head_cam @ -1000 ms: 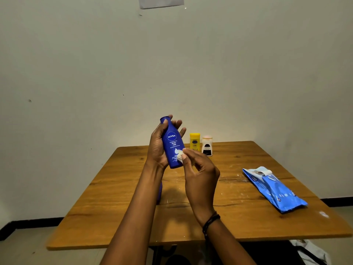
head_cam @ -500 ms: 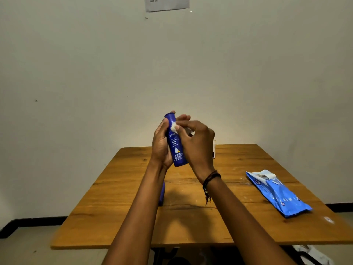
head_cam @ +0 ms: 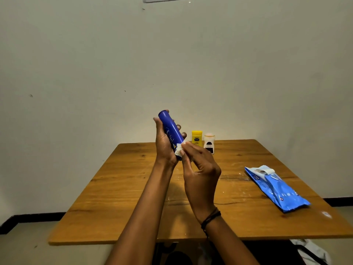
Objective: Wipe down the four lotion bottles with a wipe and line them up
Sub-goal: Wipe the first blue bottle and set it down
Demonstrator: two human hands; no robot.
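My left hand (head_cam: pixel 163 146) grips a dark blue lotion bottle (head_cam: pixel 171 131), held above the table and tilted with its top end up and to the left. My right hand (head_cam: pixel 198 167) pinches a small white wipe (head_cam: pixel 179 150) against the bottle's lower end. A yellow bottle (head_cam: pixel 197 138) and a white bottle with a dark label (head_cam: pixel 209 143) stand side by side at the table's far edge. The fourth bottle is hidden behind my left forearm.
A wooden table (head_cam: pixel 122 188) stands against a plain wall. A blue pack of wipes (head_cam: pixel 277 188) lies on its right side, flap peeled open. Pale cloth or a bag (head_cam: pixel 311 251) lies on the floor under the right front corner.
My right hand has slid the wipe from the bottle's top down to its lower end. The yellow and white bottles behind are uncovered again. The blue bottle has tilted further.
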